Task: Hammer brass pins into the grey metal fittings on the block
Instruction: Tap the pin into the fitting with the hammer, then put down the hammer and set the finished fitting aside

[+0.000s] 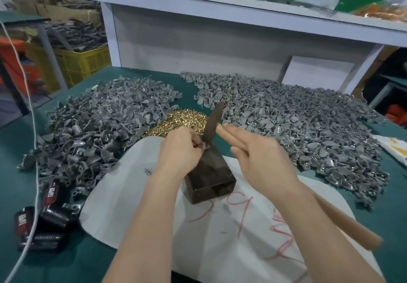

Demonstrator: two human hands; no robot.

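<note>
Head view: left hand (pixel 179 148) pinches what seems a fitting (pixel 203 146) atop the block (pixel 209 177). Right hand (pixel 264 161) grips the hammer (pixel 214 118), head blurred just above.

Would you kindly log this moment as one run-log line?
left hand: pinches fitting on block | right hand: grips hammer, head near fitting

left hand (pixel 178 148) is covering most of the fitting (pixel 204 145) it is pinching on the block (pixel 209 172), the detail there being too small to tell | hammer (pixel 343 219) head is smearing into motion blur | right hand (pixel 264 159) is hiding the handle's middle | bottom edge is cutting off both forearms and the white sheet (pixel 220 249)
</note>
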